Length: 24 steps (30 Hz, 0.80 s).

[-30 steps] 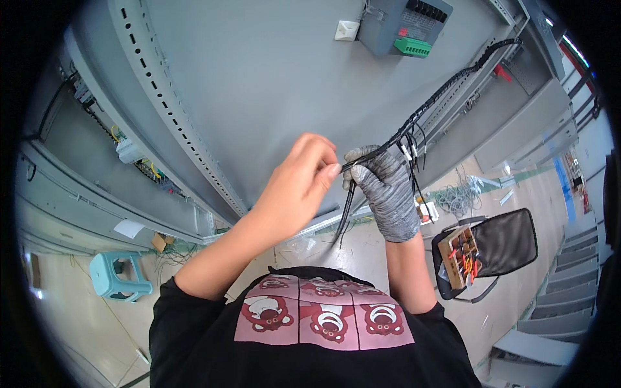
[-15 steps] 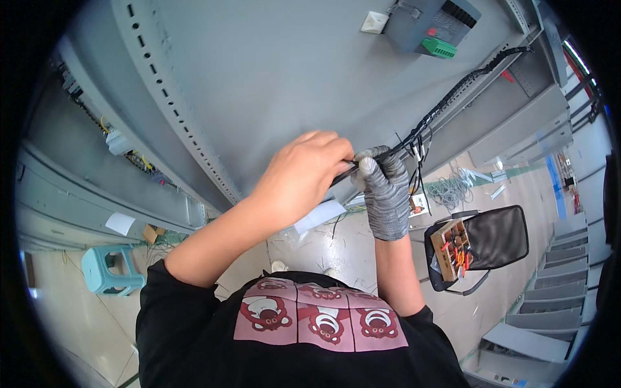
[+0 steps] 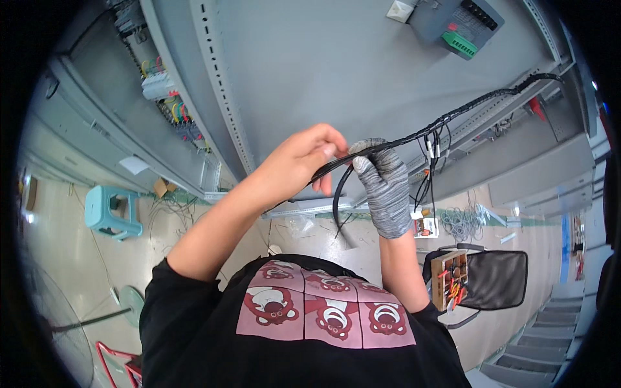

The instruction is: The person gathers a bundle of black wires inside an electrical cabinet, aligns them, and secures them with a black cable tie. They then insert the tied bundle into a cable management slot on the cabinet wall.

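Observation:
A long black cable bundle (image 3: 446, 119), wound in black wrap, runs from the upper right of the cabinet down between my hands. My right hand (image 3: 386, 191), in a grey knitted glove, is closed round the bundle with its thumb pressed against the underside. My bare left hand (image 3: 294, 165) is just left of it, its fingers curled loosely about the bundle's lower end. Between the hands a loose black strip (image 3: 337, 202) curves downward. Several thin black wires with white tags (image 3: 432, 150) branch off the bundle right of the glove.
A grey device with a green terminal block (image 3: 460, 44) is fixed on the cabinet panel. Perforated rails (image 3: 223, 90) flank it. Behind me are a chair (image 3: 498, 281) bearing a wooden tool box (image 3: 447, 275), a turquoise stool (image 3: 111, 212) and coiled wire (image 3: 460, 223) on the floor.
My view has shifted, so the cabinet sits farther right. My left hand's fingers have spread from their pinch, and the loose black strip now hangs between my hands. The right hand keeps its hold.

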{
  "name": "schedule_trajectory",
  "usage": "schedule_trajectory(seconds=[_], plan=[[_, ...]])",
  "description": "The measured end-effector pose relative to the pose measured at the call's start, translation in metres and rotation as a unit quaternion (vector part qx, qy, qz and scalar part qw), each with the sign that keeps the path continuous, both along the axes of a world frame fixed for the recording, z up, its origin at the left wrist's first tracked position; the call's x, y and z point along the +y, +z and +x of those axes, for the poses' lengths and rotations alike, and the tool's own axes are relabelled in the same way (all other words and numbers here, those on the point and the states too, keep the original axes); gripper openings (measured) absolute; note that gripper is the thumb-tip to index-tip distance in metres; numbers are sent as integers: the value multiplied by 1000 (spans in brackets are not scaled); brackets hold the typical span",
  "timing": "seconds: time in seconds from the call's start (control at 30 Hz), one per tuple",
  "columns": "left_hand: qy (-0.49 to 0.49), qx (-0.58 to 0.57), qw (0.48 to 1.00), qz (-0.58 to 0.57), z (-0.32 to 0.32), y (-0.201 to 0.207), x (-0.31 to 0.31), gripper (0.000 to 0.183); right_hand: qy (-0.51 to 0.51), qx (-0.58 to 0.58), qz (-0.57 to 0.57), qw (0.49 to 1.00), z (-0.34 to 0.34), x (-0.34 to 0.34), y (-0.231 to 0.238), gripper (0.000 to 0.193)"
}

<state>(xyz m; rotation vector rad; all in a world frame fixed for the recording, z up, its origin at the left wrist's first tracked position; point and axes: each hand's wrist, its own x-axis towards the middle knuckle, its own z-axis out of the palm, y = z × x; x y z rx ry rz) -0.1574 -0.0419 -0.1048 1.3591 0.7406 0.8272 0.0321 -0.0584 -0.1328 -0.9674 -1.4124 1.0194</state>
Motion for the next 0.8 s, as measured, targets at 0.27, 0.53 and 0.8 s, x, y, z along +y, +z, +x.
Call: schedule_trajectory(seconds=[0.27, 0.53, 0.8], plan=[[-3, 51, 990, 135, -2, -7, 5, 14, 32, 40, 61, 997, 0, 0, -11, 14], [254, 408, 692, 539, 8, 12, -25, 15, 33, 178, -74, 981, -17, 4, -7, 13], [236, 300, 745, 546, 5, -8, -43, 15, 65, 101, -126, 985, -6, -3, 0, 15]])
